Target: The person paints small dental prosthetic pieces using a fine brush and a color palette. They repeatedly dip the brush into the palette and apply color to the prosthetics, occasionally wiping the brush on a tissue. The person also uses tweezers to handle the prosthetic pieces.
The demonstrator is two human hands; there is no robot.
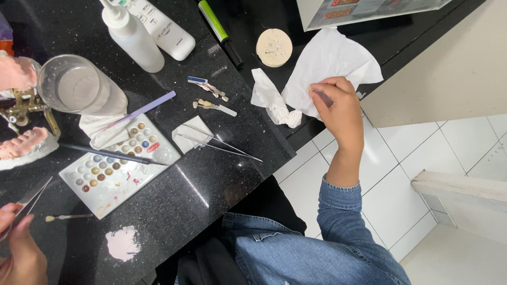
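My right hand (338,105) is raised over the counter's right edge. Its fingertips pinch a small pale tooth-like piece (310,91) against a sheet of white tissue (330,58). At the lower left corner, my left hand (18,253) grips a pair of metal tweezers (33,198) that point up and to the right. A white palette (113,166) with several coloured wells lies between the two hands. A dark brush (113,154) rests across it.
On the black counter (211,179) stand a glass cup (74,84), a white squeeze bottle (132,34) and a green-black pen (219,26). Also there are a round plaster disc (273,47), long tweezers (222,145), tooth tabs (211,103), a pink dental model (26,148) and a crumpled tissue (272,100).
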